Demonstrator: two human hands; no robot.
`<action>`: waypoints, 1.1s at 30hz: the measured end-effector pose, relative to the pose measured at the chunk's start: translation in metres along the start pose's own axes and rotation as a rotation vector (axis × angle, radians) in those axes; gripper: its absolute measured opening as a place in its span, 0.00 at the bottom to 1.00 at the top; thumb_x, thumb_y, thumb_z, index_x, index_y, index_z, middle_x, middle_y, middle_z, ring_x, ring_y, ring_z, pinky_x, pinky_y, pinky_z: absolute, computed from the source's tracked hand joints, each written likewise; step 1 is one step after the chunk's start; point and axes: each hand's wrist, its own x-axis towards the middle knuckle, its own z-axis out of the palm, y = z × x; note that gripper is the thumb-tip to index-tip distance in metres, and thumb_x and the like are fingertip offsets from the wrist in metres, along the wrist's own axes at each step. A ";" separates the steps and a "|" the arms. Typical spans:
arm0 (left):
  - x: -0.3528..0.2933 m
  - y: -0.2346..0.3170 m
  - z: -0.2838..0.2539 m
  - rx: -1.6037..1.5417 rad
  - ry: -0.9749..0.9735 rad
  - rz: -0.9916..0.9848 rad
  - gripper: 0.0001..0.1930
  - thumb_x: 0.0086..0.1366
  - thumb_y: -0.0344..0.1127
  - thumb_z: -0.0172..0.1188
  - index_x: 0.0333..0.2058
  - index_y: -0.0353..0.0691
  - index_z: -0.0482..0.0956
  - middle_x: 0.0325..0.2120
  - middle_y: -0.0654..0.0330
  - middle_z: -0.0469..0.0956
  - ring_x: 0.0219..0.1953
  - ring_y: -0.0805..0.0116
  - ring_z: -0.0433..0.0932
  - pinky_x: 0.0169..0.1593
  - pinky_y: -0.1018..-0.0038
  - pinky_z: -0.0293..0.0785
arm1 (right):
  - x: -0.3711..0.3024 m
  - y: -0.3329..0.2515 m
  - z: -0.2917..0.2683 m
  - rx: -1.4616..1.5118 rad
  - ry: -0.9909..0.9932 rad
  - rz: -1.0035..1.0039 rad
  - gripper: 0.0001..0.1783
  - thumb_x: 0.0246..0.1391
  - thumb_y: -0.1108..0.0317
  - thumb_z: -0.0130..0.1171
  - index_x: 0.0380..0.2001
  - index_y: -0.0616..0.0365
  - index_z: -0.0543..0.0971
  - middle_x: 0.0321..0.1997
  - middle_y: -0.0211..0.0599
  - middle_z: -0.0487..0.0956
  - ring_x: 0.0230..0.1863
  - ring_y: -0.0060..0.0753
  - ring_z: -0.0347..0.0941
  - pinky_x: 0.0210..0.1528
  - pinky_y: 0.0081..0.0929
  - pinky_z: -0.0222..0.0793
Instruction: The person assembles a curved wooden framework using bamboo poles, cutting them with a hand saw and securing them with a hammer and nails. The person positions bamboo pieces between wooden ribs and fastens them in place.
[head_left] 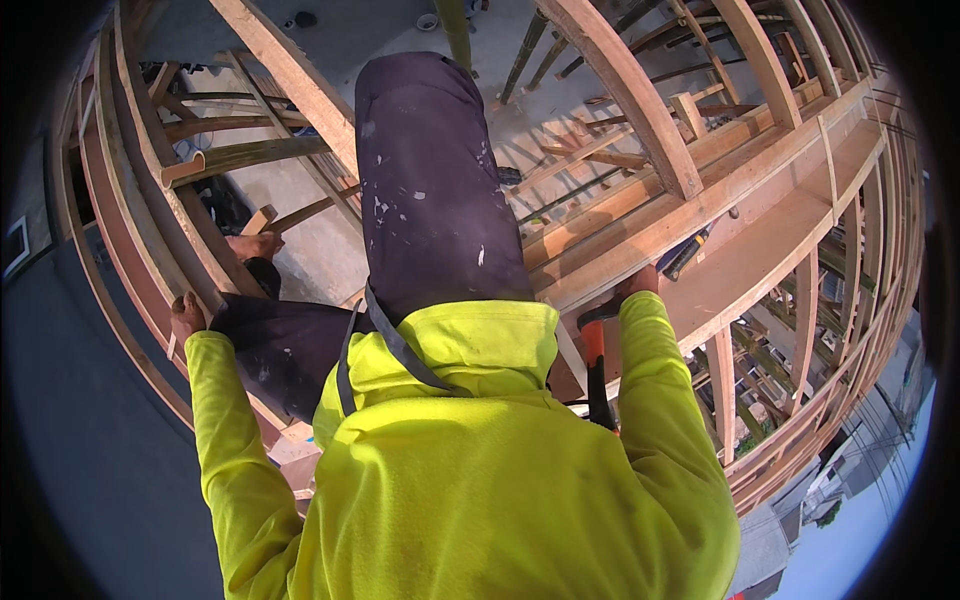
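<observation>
Seen from the head camera, the person's left hand (186, 318) is at 9 o'clock, its fingers curled over the edge of a curved timber plank (150, 235). At 3 o'clock, nearer the middle, the right hand (637, 283) lies against the outer side of a long timber beam (615, 255). Its fingers are mostly hidden, so I cannot tell whether they are wrapped around something or merely resting. Just beside that wrist, toward 4 o'clock, a hammer (595, 345) with an orange-and-black handle hangs head up between the sleeve and the waist; whether the hand touches its dark head cannot be made out. A black-and-yellow tool handle (686, 256) lies slantwise just beyond the right hand, toward 2 o'clock, in a plywood trough (780, 237) that runs along the beam.

Between the hands, the person's dark work trousers (430, 190), flecked with pale paint, reach toward 12 o'clock, with the other leg bent toward 9. A bright yellow-green top (500, 480) fills 6 o'clock, and a grey strap (402, 348) crosses the lap. A squared joist (630, 95) meets the beam from 1 o'clock. At 10 o'clock a split bamboo pole (245, 155) juts inward above the concrete floor (315, 235). Out at 4 o'clock, blue sky (860, 550) shows beyond the framing.
</observation>
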 end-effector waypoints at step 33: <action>0.128 0.091 0.018 -0.261 0.196 0.045 0.38 0.61 0.42 0.64 0.67 0.41 0.60 0.63 0.41 0.63 0.62 0.42 0.66 0.65 0.56 0.63 | -0.078 -0.587 -0.161 1.498 0.018 -0.745 0.09 0.57 0.68 0.53 0.39 0.55 0.66 0.24 0.29 0.63 0.25 0.25 0.61 0.35 0.28 0.59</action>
